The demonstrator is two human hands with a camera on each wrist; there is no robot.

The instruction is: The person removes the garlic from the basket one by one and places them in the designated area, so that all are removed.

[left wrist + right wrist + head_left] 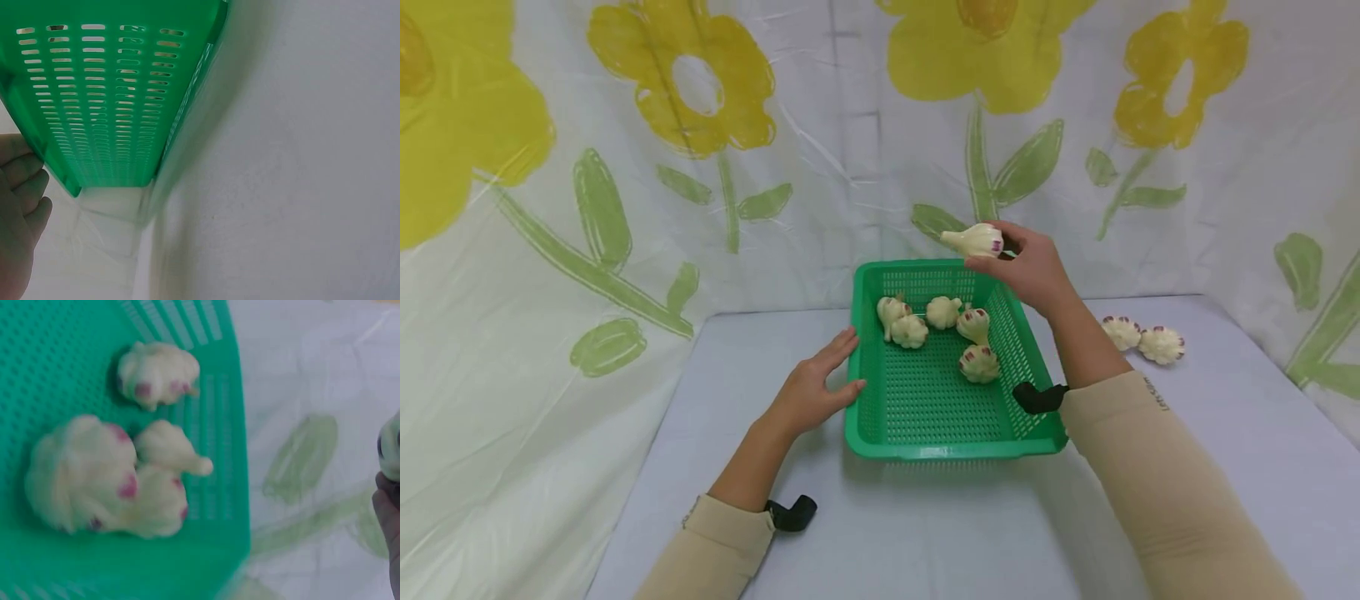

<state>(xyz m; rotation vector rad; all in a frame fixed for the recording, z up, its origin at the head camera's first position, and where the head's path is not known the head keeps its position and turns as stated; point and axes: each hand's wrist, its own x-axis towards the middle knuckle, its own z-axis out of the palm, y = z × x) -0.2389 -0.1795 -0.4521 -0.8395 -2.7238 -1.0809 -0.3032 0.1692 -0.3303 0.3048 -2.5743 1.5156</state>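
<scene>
My right hand (pixel 1030 271) pinches a garlic bulb (pixel 976 241) by its root end, above the far right rim of a green plastic basket (pixel 925 451). The bulb's stem points left. In the right wrist view, part of that bulb (pixel 391 449) and the fingers show at the right edge. My left hand (pixel 811 390) touches the basket's left rim with its fingers fairly straight; the left wrist view shows those fingers (pixel 25 181) beside the slotted wall (pixel 106 112). Several garlic bulbs (pixel 979 364) lie inside the basket, toward its far half.
Two more garlic bulbs (pixel 1162 345) lie on the white table (pixel 752 358) to the right, one partly behind my right forearm. A white curtain (pixel 820 208) with yellow flowers hangs behind the table. Black wrist mounts (pixel 792 513) stick out from both sleeves.
</scene>
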